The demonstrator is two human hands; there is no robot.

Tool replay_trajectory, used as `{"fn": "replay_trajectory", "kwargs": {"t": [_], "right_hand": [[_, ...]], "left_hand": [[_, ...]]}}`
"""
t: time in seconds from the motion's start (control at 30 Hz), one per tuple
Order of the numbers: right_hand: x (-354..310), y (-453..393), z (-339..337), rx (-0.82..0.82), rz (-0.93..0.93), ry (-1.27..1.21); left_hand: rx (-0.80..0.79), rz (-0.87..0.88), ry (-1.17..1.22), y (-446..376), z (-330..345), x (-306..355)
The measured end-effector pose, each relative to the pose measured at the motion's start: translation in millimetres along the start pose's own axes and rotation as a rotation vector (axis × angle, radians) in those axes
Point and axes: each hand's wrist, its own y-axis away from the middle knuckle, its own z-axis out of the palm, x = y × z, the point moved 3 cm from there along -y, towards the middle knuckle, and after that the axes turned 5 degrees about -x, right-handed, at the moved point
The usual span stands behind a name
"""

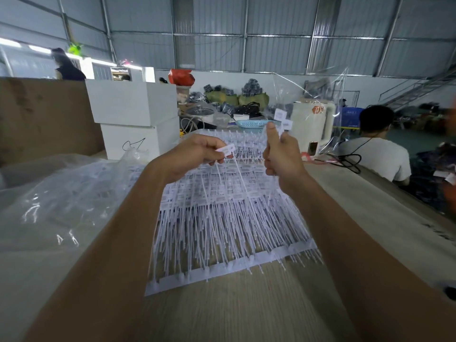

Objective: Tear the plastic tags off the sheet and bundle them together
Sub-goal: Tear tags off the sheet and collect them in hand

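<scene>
I've got one loose tag [225, 149] pinched in the left hand [197, 154], and the right hand [281, 156], thumb up at two o'clock, grips a small bunch of tags [282, 119] above the sheet [222, 218] that lies flat on the table [246, 317]. To do this well I'd slide the single tag in beside the bunch with heads level and tails parallel. Both forearms reach out raised, wrists level, hands near each other over the sheet's far end
</scene>
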Motion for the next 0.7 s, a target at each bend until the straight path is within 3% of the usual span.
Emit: {"fn": "replay_trajectory", "kwargs": {"t": [0.13, 0.3, 0.47, 0.7], "right_hand": [[2, 6, 10, -0.002, 0.014, -0.027], [5, 13, 23, -0.224, 0.027, -0.164], [5, 11, 27, -0.220, 0.014, 0.051], [6, 15, 30, -0.348, -0.018, 0.090]], "left_hand": [[0.004, 0.002, -0.008, 2, 1, 1], [-0.027, -0.029, -0.047, 0, 3, -3], [0.002, 0.020, -0.049, 0, 1, -3], [0.106, 0.097, -0.016, 2, -8, -4]]}}
